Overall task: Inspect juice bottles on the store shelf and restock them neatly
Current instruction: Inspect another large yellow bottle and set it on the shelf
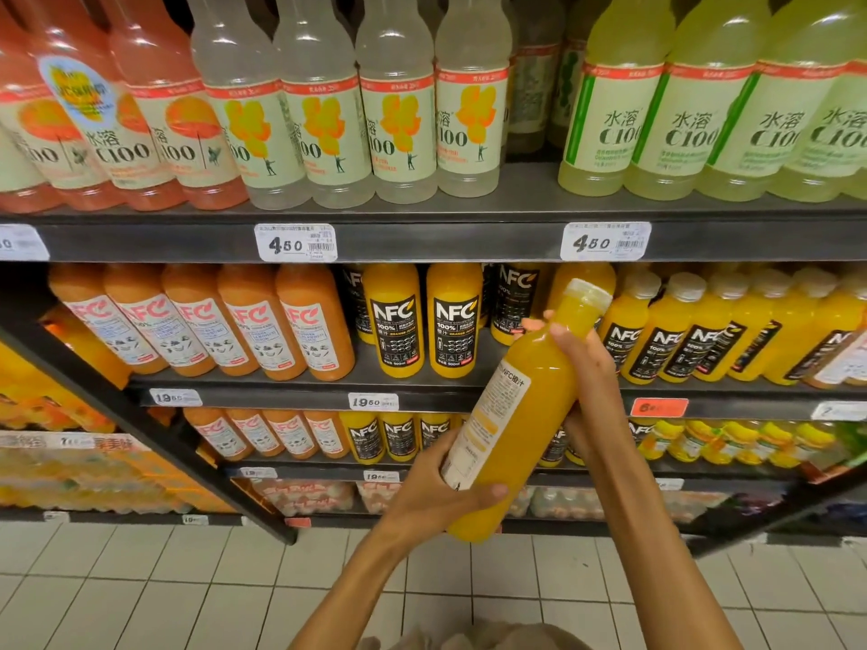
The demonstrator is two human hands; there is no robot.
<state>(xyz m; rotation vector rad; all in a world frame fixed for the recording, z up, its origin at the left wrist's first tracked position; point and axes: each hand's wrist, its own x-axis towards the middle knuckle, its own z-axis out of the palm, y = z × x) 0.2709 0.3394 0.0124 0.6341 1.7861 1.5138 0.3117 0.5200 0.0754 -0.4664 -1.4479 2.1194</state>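
Both hands hold one orange juice bottle (pixel 525 405) in front of the shelving, well off the shelf boards. The bottle is tilted, its pale cap (pixel 589 293) pointing up and to the right, its base down and to the left. The back label faces the camera.

The left hand (pixel 436 490) grips the lower body of the bottle, thumb curled across the near side close to the base. The right hand (pixel 586 382) grips the upper body below the neck, fingers wrapped round the far side.

Behind the bottle, the middle shelf (pixel 422 384) carries two black-labelled NFC bottles (pixel 424 321) standing upright, with a gap to their right. Further right stands a row of smaller NFC bottles (pixel 680 330). The upper shelf (pixel 450 241) holds C100 bottles (pixel 394 119).
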